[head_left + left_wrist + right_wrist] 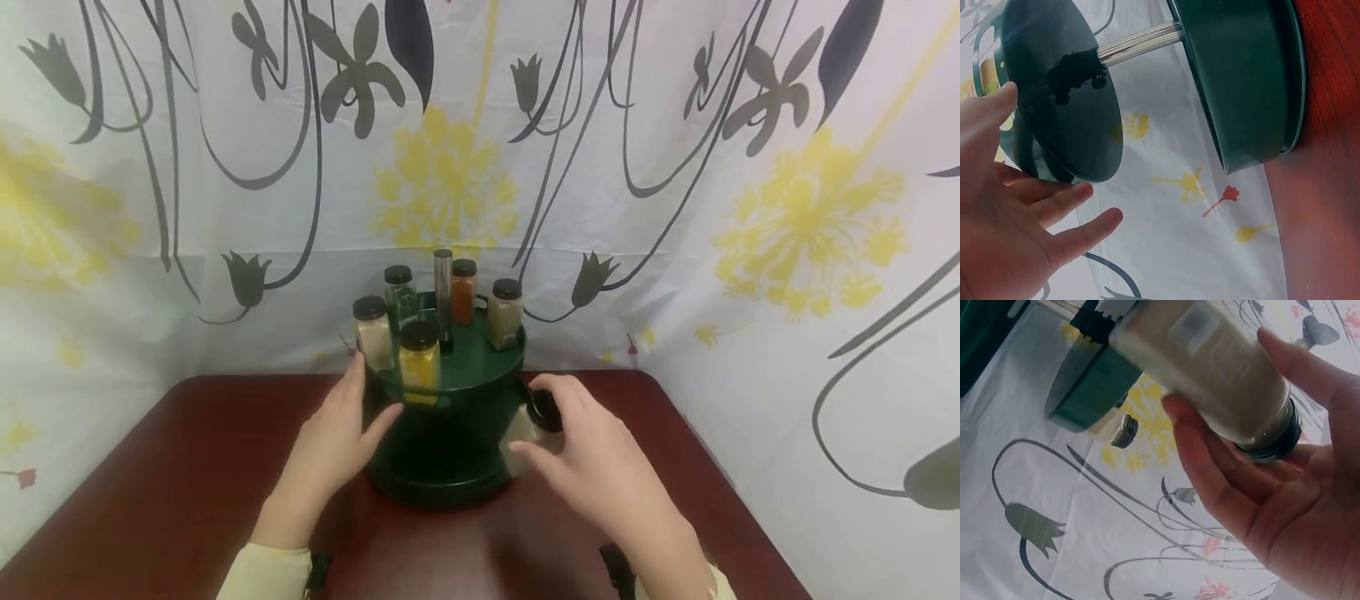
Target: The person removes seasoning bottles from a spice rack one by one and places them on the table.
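A dark green two-tier turntable rack (pixel 477 367) stands on the table, its upper tray carrying several black-lidded spice jars. My right hand (pixel 600 454) grips a glass jar of pale beige powder (pixel 1210 372), tilted, just right of the rack and below upper-tray level. Its black lid (pixel 1275 434) lies towards my palm. On the rack's left side, my left hand (pixel 330 442) has its fingers spread, with the thumb (pixel 1007 94) right at the upper tray's rim. Nearest to that hand are a cream-coloured jar (pixel 375 342) and a yellow jar (pixel 420 367).
Further back on the upper tray are a green jar (pixel 401 298), an orange jar (pixel 463 300) and a beige jar (pixel 505 318) around a metal pole (pixel 443 287). The reddish-brown table (pixel 225 467) backs onto a floral-patterned curtain (pixel 300 208).
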The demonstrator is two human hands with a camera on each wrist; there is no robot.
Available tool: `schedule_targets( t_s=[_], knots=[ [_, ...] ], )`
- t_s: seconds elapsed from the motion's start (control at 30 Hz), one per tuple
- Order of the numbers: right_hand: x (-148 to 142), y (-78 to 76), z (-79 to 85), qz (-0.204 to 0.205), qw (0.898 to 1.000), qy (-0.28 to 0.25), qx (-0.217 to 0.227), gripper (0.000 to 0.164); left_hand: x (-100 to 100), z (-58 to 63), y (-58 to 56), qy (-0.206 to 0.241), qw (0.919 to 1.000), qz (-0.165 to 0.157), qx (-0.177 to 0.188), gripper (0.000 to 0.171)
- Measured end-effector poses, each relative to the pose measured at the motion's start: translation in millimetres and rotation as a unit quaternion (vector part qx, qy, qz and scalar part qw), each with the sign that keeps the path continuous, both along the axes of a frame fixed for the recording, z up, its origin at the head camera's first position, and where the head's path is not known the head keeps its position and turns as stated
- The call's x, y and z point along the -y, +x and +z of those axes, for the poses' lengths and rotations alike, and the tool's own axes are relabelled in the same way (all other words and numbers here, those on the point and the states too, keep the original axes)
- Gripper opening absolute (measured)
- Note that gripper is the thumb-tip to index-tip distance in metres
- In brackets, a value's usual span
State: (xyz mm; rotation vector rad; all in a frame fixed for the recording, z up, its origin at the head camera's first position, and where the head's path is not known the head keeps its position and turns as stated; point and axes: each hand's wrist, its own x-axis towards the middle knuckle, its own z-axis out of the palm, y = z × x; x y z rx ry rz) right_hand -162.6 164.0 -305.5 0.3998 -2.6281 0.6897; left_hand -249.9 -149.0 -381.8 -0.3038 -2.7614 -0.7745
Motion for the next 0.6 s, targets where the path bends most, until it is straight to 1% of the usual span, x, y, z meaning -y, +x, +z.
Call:
schedule_targets(
  t_s=[0.13,0.23,0.37,0.5,0.6],
  knots=[
    [-6.1,6.4,-0.2,-0.015,0.998,0.049,0.031,0.059,-1.0,1.4,-0.3,0.005,1.0,-0.002,0.003,0.101],
    [-10.5,5.5,-6.4,-0.024,0.994,0.079,0.077,0.051,-1.8,1.3,0.4,0.012,0.9999,-0.003,0.01,0.102],
    [-14.4,-3.5,-19.2,-0.015,0.986,0.103,0.133,0.043,-1.4,0.7,1.2,0.022,0.9996,-0.006,0.018,0.104],
    [-16.3,-11.9,-29.4,0.001,0.981,0.109,0.159,0.036,1.2,0.3,0.9,0.019,0.9996,-0.008,0.017,0.102],
    [-16.6,-15.8,-35.8,0.007,0.979,0.119,0.163,0.033,2.5,0.5,-0.5,0.019,0.9997,-0.01,0.014,0.099]
  ],
)
